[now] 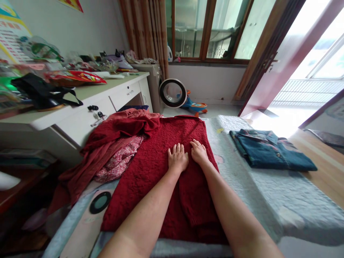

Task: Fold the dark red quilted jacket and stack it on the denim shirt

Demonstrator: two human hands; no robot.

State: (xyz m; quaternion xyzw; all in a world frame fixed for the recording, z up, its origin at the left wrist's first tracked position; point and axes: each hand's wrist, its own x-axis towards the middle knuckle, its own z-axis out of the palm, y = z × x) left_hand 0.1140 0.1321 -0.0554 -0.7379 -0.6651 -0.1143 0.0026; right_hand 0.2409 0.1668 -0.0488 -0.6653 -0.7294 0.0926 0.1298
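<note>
A dark red textured sweater (150, 172) lies spread over the bed in front of me. One sleeve (197, 204) is folded inward and runs down its right side. My left hand (177, 157) rests flat on the middle of the sweater with its fingers spread. Just to the right, my right hand (199, 152) presses on the sweater near its right edge, fingers slightly bent and apart. The other sleeve reaches left over a heap of reddish clothes (94, 157), which includes a red-and-white patterned cloth (120, 159). Neither hand lifts any fabric.
Folded denim clothing (276, 150) sits on the pale quilt (268, 200) at right. A cluttered desk (131, 80) stands at left. Beyond the bed are a washing machine with its round door (172, 93) open and a blue-orange ride-on toy (195, 105). A pinkish panel (83, 225) lies at lower left.
</note>
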